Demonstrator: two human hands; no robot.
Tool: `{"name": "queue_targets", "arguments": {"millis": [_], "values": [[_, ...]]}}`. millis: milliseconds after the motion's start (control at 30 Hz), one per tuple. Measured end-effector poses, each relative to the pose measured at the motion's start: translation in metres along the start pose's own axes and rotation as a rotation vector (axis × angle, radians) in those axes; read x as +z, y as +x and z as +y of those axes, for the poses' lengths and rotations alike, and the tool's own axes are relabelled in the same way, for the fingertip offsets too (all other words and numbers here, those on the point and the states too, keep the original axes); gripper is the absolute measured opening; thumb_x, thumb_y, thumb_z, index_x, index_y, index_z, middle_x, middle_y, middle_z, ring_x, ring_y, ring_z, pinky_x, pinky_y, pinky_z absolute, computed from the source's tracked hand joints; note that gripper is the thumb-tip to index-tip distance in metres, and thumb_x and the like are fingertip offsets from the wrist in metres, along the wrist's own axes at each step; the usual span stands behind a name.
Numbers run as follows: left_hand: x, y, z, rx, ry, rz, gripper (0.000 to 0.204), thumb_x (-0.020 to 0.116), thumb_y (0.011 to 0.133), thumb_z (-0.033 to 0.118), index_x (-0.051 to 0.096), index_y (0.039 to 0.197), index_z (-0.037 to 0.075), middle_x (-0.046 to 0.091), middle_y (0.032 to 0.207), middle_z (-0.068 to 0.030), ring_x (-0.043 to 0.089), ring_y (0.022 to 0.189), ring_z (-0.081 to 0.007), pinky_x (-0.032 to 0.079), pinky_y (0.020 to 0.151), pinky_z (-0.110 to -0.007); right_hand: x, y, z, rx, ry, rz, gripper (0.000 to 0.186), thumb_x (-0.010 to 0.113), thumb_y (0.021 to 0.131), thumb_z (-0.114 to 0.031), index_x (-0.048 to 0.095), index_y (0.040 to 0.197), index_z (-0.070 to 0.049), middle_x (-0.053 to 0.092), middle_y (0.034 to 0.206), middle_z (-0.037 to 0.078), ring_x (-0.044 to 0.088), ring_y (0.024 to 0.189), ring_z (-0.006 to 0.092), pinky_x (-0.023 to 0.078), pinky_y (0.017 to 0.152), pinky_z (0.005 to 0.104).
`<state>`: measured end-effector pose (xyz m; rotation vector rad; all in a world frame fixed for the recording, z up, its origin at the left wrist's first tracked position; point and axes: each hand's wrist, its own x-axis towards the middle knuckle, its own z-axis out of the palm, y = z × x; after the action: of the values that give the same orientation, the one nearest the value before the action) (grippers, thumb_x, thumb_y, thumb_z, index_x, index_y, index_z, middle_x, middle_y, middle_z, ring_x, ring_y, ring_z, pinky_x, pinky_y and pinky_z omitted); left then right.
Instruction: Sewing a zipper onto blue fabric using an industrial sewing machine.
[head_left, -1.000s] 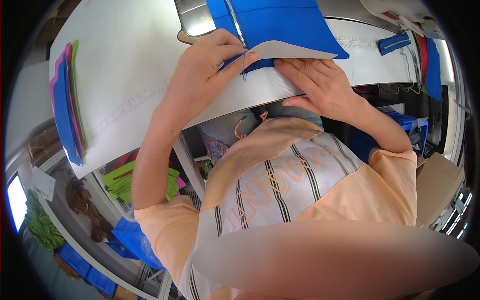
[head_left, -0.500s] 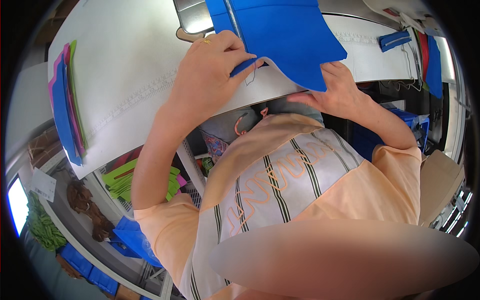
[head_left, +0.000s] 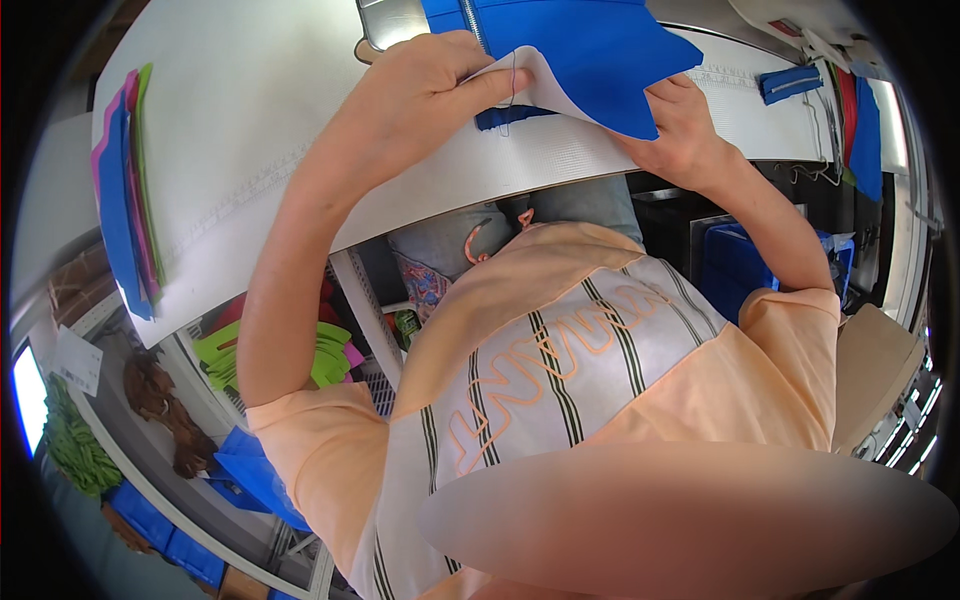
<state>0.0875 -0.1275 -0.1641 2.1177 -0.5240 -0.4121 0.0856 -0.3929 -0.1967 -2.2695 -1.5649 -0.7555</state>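
A blue fabric panel (head_left: 600, 65) with a pale underside lies at the top of the view, and a metal zipper (head_left: 472, 25) runs along its left part. My left hand (head_left: 420, 95) is closed on the panel's near left edge, which it lifts so that the pale side shows. A thin loose thread (head_left: 513, 85) hangs by my thumb. Under the raised edge, a strip of blue fabric (head_left: 510, 118) is visible. My right hand (head_left: 680, 130) grips the panel's near right corner, its fingers partly behind the cloth.
The white table (head_left: 240, 110) carries printed ruler marks. Stacked coloured fabric pieces (head_left: 125, 200) hang at its left edge. Beyond my left hand sits a shiny metal plate (head_left: 390, 22). At the right lies a small blue zippered piece (head_left: 790, 83); a blue bin (head_left: 740, 262) stands below.
Both hands and the panel have moved a little away from me. The near edge is raised and turned back more, exposing more of the pale underside and the blue strip beneath.
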Motion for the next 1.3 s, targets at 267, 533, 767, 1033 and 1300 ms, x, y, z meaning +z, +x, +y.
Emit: {"name": "queue_targets", "arguments": {"millis": [267, 533, 767, 1033, 1300], "values": [[0.027, -0.026, 0.004, 0.429, 0.631, 0.213, 0.024, 0.071, 0.082, 0.022, 0.068, 0.098, 0.004, 0.053, 0.089, -0.003, 0.053, 0.08, -0.0171, 0.041, 0.084, -0.038, -0.021, -0.004, -0.015, 0.178, 0.187, -0.298, 0.029, 0.063, 0.06, -0.007, 0.061, 0.087, 0.002, 0.062, 0.099, 0.016, 0.061, 0.09, 0.0324, 0.05, 0.079, 0.0393], [0.057, -0.058, 0.0, 0.215, 0.683, 0.383, 0.052, 0.072, 0.07, 0.017, 0.062, 0.12, 0.015, 0.05, 0.118, -0.0069, 0.05, 0.111, -0.0258, 0.032, 0.098, -0.061, -0.04, 0.049, -0.005, 0.328, 0.261, -0.159, 0.015, 0.067, 0.079, -0.014, 0.067, 0.093, -0.008, 0.065, 0.095, 0.005, 0.062, 0.084, 0.0226, 0.051, 0.069, 0.0327], [0.06, -0.05, -0.006, 0.259, 0.678, 0.403, 0.05, 0.07, 0.072, 0.016, 0.062, 0.121, 0.016, 0.05, 0.119, -0.0063, 0.051, 0.111, -0.0242, 0.028, 0.1, -0.061, 0.05, 0.051, 0.045, 0.238, 0.025, -0.112, 0.04, 0.06, 0.081, -0.002, 0.062, 0.118, -0.017, 0.058, 0.126, 0.0, 0.052, 0.114, 0.0212, 0.042, 0.093, 0.0373], [0.058, -0.05, -0.007, 0.271, 0.672, 0.402, 0.05, 0.068, 0.072, 0.015, 0.062, 0.121, 0.014, 0.052, 0.118, -0.0066, 0.052, 0.109, -0.0234, 0.027, 0.102, -0.059, 0.036, 0.052, 0.025, 0.274, -0.007, -0.225, 0.051, 0.061, 0.077, -0.004, 0.058, 0.126, -0.016, 0.052, 0.133, 0.003, 0.051, 0.117, 0.0235, 0.04, 0.097, 0.0391], [0.063, -0.057, -0.012, 0.337, 0.799, 0.42, 0.053, 0.065, 0.081, 0.045, 0.061, 0.119, 0.008, 0.058, 0.123, -0.0106, 0.057, 0.111, -0.0233, 0.025, 0.107, -0.055, 0.014, 0.024, -0.015, 0.174, 0.217, -0.248, 0.044, 0.058, 0.08, -0.013, 0.059, 0.124, -0.007, 0.054, 0.135, 0.004, 0.052, 0.119, 0.0244, 0.045, 0.094, 0.0377]]}}
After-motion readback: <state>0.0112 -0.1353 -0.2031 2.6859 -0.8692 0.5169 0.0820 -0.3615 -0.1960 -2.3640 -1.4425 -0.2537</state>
